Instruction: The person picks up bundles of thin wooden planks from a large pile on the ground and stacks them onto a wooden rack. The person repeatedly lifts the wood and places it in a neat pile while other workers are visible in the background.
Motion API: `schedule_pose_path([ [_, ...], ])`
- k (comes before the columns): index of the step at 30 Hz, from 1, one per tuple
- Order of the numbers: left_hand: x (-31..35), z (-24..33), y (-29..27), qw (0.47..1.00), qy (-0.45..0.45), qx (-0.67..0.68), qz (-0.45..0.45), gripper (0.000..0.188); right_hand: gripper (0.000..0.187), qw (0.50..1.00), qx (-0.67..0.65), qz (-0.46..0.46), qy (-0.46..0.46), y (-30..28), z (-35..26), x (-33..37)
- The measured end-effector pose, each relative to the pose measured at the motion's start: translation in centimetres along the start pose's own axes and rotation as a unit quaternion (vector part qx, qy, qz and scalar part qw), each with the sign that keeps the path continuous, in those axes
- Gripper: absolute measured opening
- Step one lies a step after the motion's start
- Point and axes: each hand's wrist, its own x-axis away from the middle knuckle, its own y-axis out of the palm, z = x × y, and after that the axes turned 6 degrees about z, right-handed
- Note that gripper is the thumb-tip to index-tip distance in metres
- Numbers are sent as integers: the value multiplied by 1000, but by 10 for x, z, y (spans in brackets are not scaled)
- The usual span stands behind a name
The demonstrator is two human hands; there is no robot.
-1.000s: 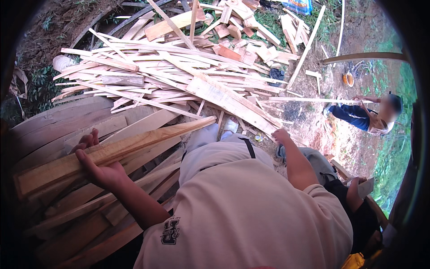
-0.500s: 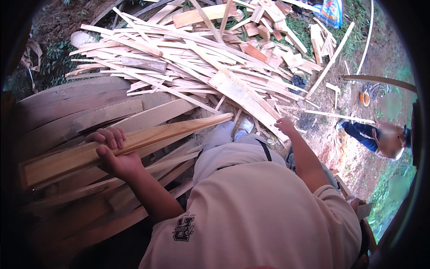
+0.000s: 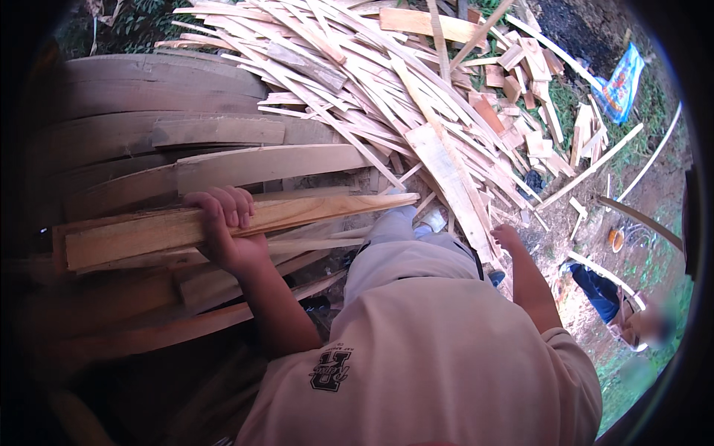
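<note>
My left hand (image 3: pixel 232 229) is wrapped round a long wooden plank (image 3: pixel 320 211), its fingers over the top edge and its palm against the near side. The plank lies almost level across the left side of the view, its wide end far left and its tapered end in front of my trousers. My right hand (image 3: pixel 506 237) hangs out to the right beside a wide pale board (image 3: pixel 450 182). Nothing shows in that hand, and its fingers are loosely bent and partly apart.
Long boards (image 3: pixel 171 85) are stacked at the left. A large heap of thin wood strips (image 3: pixel 357 82) spreads ahead, with short offcuts (image 3: pixel 513 89) beyond. A blue plastic bag (image 3: pixel 622 83) lies at far right. Another person (image 3: pixel 621 308) is on the dirt at right.
The view has turned, so the wood heap sits further right and higher. My left fingers have closed further over the plank. My right hand remains out to the side.
</note>
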Motion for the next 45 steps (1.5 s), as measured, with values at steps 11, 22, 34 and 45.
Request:
schedule_pose_path([
  [11, -15, -6, -7, 1000, -10, -7, 21, 13, 38, 990, -56, 7, -128, 10, -129, -8],
  [22, -42, -22, -23, 997, -46, 12, 55, 13, 29, 999, -34, -23, 7, 21, -94, 12],
  [34, -76, -38, -30, 997, -57, 9, 50, 17, 32, 1000, -11, -7, 24, 24, -155, -7],
  [45, -89, -47, -63, 998, -6, 20, 57, 24, 30, 982, -24, -155, -108, 186, -303, -173],
])
